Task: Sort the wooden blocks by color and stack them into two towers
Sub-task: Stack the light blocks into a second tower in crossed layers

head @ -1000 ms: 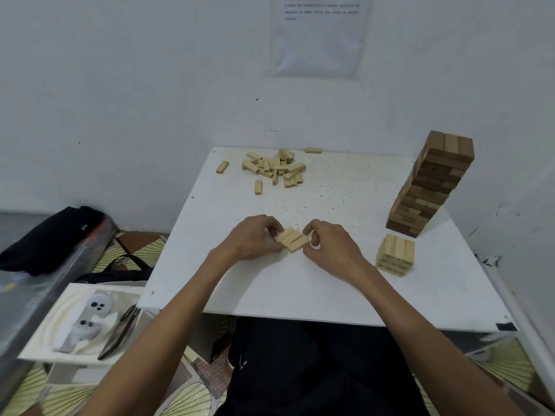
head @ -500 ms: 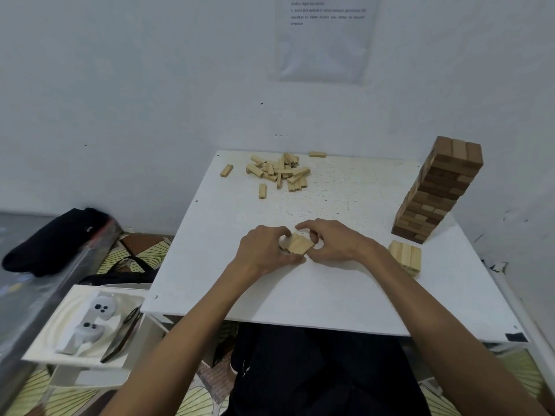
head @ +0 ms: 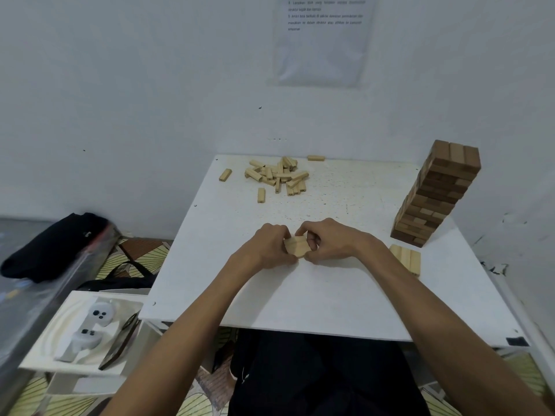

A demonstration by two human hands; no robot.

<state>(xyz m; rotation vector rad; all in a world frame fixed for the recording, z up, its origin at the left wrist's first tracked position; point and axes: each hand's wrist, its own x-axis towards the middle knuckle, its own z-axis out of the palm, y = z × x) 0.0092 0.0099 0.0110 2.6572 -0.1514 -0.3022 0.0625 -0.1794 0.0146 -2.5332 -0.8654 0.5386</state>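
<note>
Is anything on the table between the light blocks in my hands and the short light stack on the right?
Nothing visible. The bare table lies between the held light blocks and the light stack; only your right hand and forearm cross that stretch.

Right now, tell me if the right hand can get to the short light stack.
Probably yes: the right hand is busy holding light blocks, but bare table lies between it and the short light stack.
</note>
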